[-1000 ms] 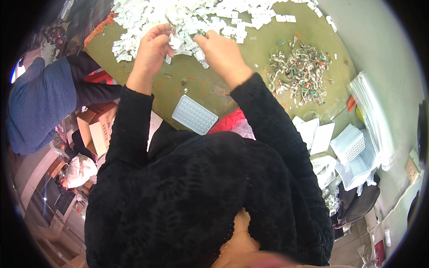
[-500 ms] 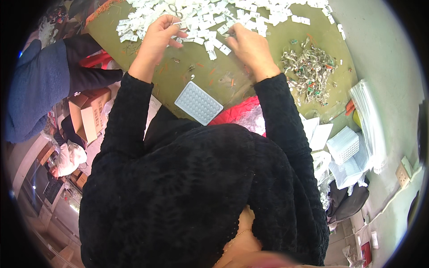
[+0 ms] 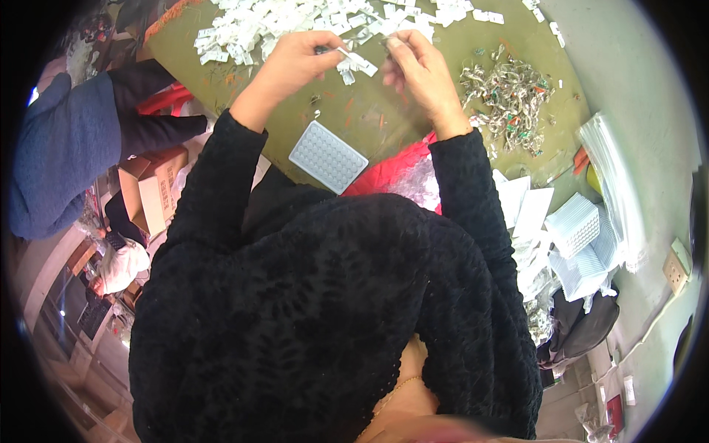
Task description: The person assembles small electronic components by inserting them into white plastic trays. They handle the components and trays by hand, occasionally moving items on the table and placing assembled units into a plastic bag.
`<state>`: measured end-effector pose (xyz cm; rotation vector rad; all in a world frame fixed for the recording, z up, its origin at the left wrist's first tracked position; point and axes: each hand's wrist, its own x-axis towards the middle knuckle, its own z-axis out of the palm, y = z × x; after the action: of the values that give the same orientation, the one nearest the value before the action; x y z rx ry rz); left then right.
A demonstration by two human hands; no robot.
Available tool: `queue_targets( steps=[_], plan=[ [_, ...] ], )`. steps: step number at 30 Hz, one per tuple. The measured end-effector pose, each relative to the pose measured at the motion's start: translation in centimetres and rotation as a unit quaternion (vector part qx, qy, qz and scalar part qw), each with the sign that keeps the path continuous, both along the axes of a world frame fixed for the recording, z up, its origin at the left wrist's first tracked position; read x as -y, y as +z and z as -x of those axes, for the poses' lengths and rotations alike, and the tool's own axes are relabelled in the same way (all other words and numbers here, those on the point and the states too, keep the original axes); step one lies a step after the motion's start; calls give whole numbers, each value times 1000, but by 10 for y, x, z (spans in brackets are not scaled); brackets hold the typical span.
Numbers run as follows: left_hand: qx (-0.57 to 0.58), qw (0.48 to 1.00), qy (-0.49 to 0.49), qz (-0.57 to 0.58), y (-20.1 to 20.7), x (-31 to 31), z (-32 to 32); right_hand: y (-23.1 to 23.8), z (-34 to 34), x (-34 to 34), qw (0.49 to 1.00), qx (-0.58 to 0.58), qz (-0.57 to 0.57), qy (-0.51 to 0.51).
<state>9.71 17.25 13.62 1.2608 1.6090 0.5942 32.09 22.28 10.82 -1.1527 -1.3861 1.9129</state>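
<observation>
Over the far part of the green table, my left hand [image 3: 306, 60] is closed, thumb and fingers pinching a small white card [image 3: 358, 62]. Something thin and dark also shows by its fingertips, too small to name. Just to its right, my right hand [image 3: 415, 65] is curled with its fingertips pressed together; whatever it pinches is hidden. Behind both hands spreads a heap of small white cards [image 3: 258, 28]. Nearer to me lies a pale grey tray [image 3: 329, 156] with rows of round cups, set at a slant close to the table's near edge.
A tangled pile of small silvery pieces with green bits [image 3: 509, 100] lies right of my right hand. Red cloth [image 3: 388, 168] sits at the near edge. Stacked plastic trays [image 3: 574, 225] stand lower right. At left are another person's blue garment [image 3: 65, 148] and a cardboard box [image 3: 151, 188].
My left hand has moved right and slightly nearer, and a white card now sticks out from its fingers. My right hand has turned, its fingers now curled toward the left hand.
</observation>
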Motion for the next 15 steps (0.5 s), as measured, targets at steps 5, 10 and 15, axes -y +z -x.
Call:
queue_targets(
  steps=[5, 10, 15],
  plan=[
    [-64, 978, -151, -131, 6, 4, -11, 0, 17, 8, 987, 31, -138, 73],
    [-87, 983, -141, -74, 13, 11, 8, 8, 19, 6, 998, 4, -54, 12],
    [-215, 969, -75, -93, 0, 32, 44, 23, -21, -5, 975, -59, -131, -172]
  ],
)
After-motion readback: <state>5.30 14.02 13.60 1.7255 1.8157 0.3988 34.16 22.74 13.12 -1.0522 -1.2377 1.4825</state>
